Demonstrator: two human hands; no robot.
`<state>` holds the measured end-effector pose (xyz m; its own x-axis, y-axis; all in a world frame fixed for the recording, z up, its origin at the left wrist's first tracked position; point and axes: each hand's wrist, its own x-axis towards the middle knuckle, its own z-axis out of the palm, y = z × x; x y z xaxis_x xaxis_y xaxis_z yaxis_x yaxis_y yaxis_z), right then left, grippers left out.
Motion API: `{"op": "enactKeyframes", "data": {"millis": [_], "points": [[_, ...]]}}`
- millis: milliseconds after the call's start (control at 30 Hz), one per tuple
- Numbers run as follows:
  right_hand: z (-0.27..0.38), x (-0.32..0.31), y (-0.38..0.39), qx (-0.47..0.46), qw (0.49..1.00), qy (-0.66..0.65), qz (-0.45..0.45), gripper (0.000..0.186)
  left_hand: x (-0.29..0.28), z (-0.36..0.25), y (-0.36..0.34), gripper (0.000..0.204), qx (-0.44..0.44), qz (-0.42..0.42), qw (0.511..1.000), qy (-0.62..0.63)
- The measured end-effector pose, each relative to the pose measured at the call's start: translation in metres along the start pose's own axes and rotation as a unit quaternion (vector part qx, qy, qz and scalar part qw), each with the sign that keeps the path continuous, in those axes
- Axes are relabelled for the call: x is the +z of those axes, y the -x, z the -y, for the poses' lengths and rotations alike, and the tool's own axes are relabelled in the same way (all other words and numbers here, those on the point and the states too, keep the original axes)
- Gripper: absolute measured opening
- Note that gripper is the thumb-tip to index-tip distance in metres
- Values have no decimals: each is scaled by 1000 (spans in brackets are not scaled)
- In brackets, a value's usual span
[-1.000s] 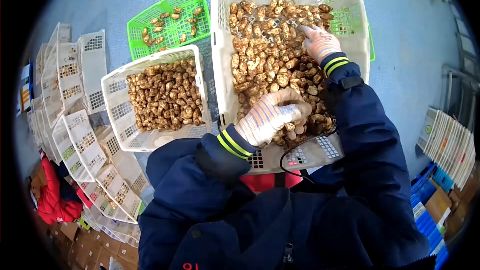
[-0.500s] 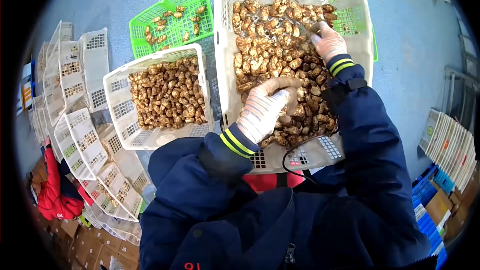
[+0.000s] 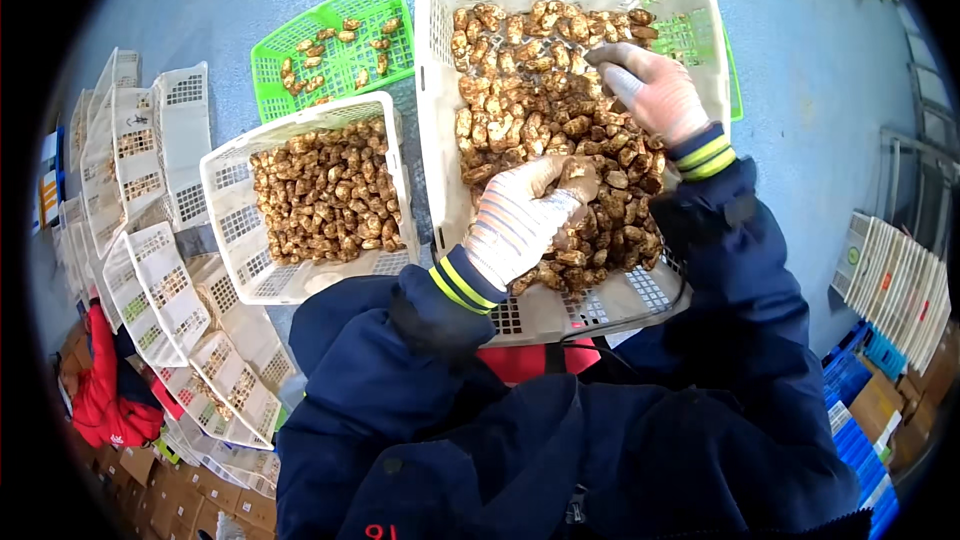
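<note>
Blue floor (image 3: 240, 0) surrounds the large white crate (image 3: 437, 110), where brown mushroom-like pieces (image 3: 548, 118) lie between the curled left hand (image 3: 522, 218), nearer its body-side wall, and the bent right hand (image 3: 658, 95); whether either grasps any, I cannot tell.

Toward two o'clock, a green basket (image 3: 736, 85) is mostly hidden by the large white crate (image 3: 434, 140). Near centre, the gloved left hand (image 3: 520, 222) has its lower fingers concealed; whether it grips one of the brown tubers (image 3: 615, 240) cannot be told. At eight, a red-jacketed co-worker (image 3: 100, 400) fades into the dark rim.
</note>
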<state>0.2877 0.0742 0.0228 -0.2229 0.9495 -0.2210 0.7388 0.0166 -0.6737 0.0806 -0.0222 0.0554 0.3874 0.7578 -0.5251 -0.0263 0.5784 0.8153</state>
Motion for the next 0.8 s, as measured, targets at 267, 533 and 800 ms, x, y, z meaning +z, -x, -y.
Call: {"op": "enactKeyframes", "data": {"millis": [267,533,800], "points": [[-27,79,-30,2,945,324,47,34,-3,4,-4,35,-48,173,969,168],[-84,9,-23,122,971,97,-183,23,-2,11,-4,50,-12,200,939,280],[-34,70,-28,-187,962,190,-54,42,-9,11,-4,41,-23,240,966,95]]}}
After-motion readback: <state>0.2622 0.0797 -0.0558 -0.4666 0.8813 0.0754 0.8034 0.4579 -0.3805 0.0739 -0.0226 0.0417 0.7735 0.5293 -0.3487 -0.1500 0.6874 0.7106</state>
